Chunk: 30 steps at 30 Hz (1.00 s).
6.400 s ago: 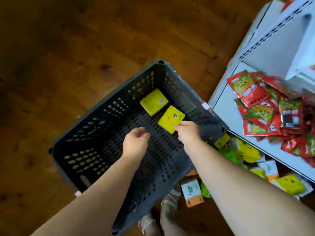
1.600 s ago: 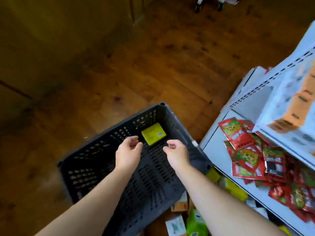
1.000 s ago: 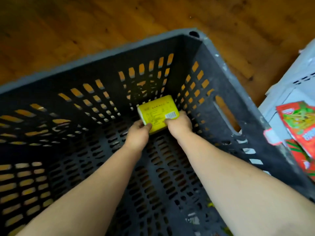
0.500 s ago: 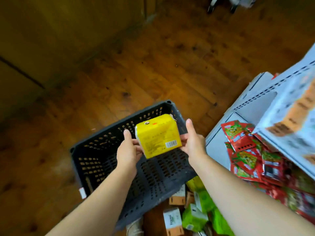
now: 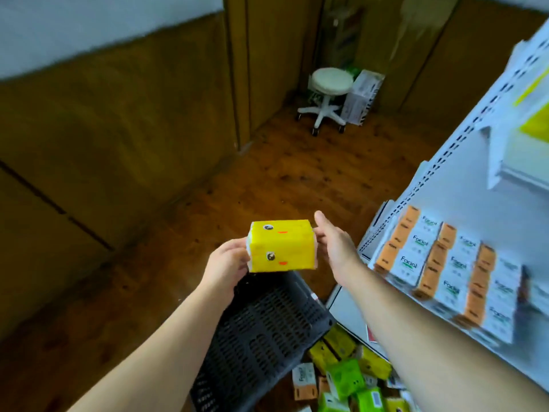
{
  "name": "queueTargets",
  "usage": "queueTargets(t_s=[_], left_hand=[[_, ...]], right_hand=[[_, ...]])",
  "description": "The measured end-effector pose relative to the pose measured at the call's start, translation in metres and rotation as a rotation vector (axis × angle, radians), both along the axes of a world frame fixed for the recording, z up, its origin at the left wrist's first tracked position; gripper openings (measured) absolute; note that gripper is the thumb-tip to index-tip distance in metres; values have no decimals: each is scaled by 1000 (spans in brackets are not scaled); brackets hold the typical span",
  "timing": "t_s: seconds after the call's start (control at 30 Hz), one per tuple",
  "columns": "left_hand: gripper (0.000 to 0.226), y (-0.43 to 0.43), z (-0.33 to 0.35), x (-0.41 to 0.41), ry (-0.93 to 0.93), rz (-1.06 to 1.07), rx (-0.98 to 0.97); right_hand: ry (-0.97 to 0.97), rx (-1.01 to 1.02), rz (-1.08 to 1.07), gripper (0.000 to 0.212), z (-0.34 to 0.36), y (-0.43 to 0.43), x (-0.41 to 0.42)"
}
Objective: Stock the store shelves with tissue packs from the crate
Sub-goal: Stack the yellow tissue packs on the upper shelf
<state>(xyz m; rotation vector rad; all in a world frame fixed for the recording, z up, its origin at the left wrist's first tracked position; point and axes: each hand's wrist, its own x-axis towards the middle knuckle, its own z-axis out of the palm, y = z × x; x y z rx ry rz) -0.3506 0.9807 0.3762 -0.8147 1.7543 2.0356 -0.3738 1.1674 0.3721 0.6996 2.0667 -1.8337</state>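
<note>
White stool [image 5: 327, 96] on wooden floor [image 5: 267, 173], panelled walls [image 5: 118, 114].

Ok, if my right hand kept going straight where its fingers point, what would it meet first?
Nothing close: the right hand lies flat against the end of the yellow tissue pack, fingers pointing forward over wooden floor. The white stool stands roughly in that line, far off; depth is unclear.

Yellow tissue pack [image 5: 282, 246] (cartoon face), black crate [image 5: 267, 328]

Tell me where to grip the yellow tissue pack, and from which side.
Grip the yellow tissue pack by its two short ends, from left and right: it lies sideways between the left hand and right hand, and those ends are flat, opposed faces.
</note>
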Motion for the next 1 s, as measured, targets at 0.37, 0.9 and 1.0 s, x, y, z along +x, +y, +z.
queueTargets(t_s=[0.37,0.9,1.0], left_hand=[[11,56,135,-2,306,-179,-62],[6,266,261,27,622,-566,68],[14,314,268,32,656,-644,58]], right_hand=[[315,78,-243,24,118,42,42],[707,105,-692,22,255,213,140],[709,115,-724,49,260,254,150]])
